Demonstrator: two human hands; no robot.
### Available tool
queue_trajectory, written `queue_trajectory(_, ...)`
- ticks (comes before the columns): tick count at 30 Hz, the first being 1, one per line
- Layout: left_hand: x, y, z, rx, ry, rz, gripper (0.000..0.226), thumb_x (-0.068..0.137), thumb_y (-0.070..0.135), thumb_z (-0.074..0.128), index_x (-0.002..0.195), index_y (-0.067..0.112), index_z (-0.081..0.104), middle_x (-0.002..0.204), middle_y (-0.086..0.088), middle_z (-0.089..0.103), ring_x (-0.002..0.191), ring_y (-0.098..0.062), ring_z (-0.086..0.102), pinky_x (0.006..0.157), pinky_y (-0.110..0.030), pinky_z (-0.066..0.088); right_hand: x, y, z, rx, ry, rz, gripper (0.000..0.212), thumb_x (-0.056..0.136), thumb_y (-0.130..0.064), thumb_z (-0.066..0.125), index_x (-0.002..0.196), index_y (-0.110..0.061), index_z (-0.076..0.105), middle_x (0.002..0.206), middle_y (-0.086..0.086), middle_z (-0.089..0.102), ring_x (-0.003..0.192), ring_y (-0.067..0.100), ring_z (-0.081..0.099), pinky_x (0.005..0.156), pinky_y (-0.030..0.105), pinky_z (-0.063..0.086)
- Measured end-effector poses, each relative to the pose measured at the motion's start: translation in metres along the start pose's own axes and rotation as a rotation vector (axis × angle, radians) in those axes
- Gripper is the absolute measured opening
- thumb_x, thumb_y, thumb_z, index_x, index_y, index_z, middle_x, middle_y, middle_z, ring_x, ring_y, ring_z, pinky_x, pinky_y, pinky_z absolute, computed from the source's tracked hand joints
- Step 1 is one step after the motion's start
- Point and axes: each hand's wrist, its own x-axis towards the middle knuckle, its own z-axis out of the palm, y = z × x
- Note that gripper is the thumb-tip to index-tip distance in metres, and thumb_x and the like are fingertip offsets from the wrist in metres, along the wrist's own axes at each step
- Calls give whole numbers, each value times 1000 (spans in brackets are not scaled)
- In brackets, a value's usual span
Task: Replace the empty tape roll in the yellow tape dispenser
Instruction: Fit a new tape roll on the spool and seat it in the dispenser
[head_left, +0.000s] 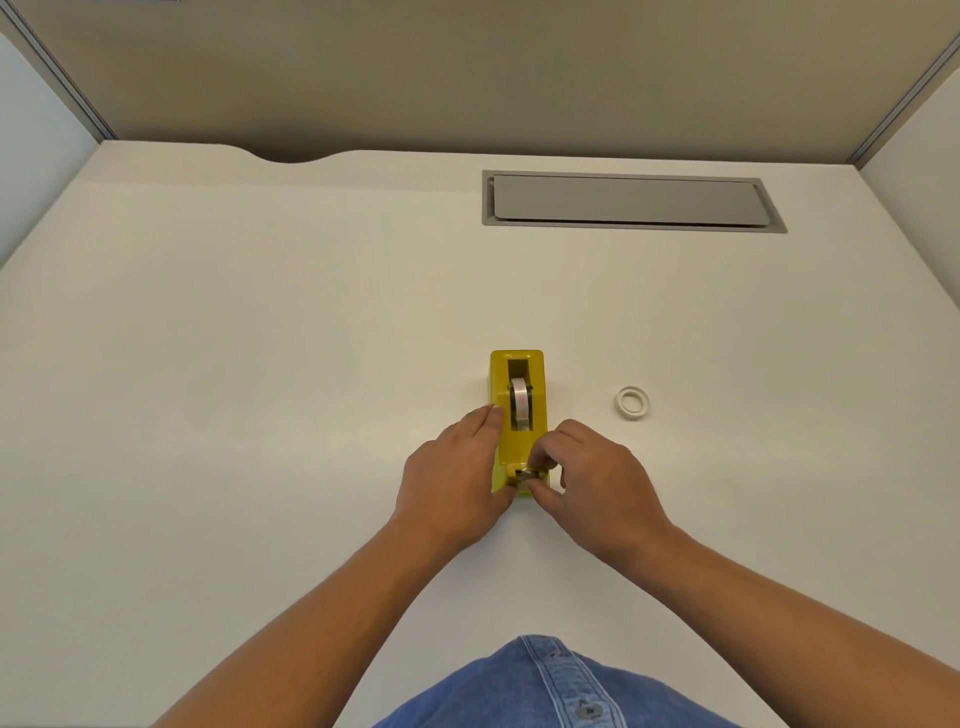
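Blue denim shirt (540, 686), buttoned placket with light stitching, at lower centre of frame; forearms bare, no sleeves visible.

Even, soft overhead light fills the frame, leaving the white desk (260, 364) bright and free of glare. Shadows are faint: a thin dark line hugs the dispenser (517, 415) at 9 o'clock, and a soft smudge sits under the hands at centre. The back panel (467, 67) at 12 o'clock reads dimmer, a muted beige. Wide-angle distortion bends the desk edges outward at 3 and 9 o'clock and splays the forearms toward 5 and 7 o'clock. Focus holds at centre; the denim shirt (545, 686) at 6 o'clock is slightly soft. Detail is mildly smeared throughout.
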Motion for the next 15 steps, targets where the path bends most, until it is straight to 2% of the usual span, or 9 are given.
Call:
queue_trajectory(4,-1,-1,1,-6,-3,-1,89,78,56,68,149,26,24,151,5,43,126,-18,54,90,-36,53,0,4,5,53,-20,35,19,80,-33,76,92,-26,63,88,-9,58,68,8,50,58,8,34)
queue_trajectory(8,-2,-2,1,-9,-10,-3,90,77,57,69,149,28,22,152,5,42,128,-19,52,92,-36,52,0,7,5,64,-36,25,22,80,-35,76,94,-28,62,88,-14,51,70,8,51,59,7,34)
queue_trajectory(11,-6,-4,1,-20,-26,-26,92,78,54,70,149,31,17,152,5,42,128,-20,53,91,-37,53,-4,11,5,73,-14,29,32,79,-44,74,104,-31,60,89,-18,49,71,6,51,59,7,33)
queue_trajectory(15,-10,-5,7,-85,-34,-146,86,87,32,65,151,33,7,153,4,42,124,-23,58,88,-38,55,-10,15,5,137,57,59,38,83,-50,67,113,-29,56,87,-17,54,69,7,53,58,11,41)
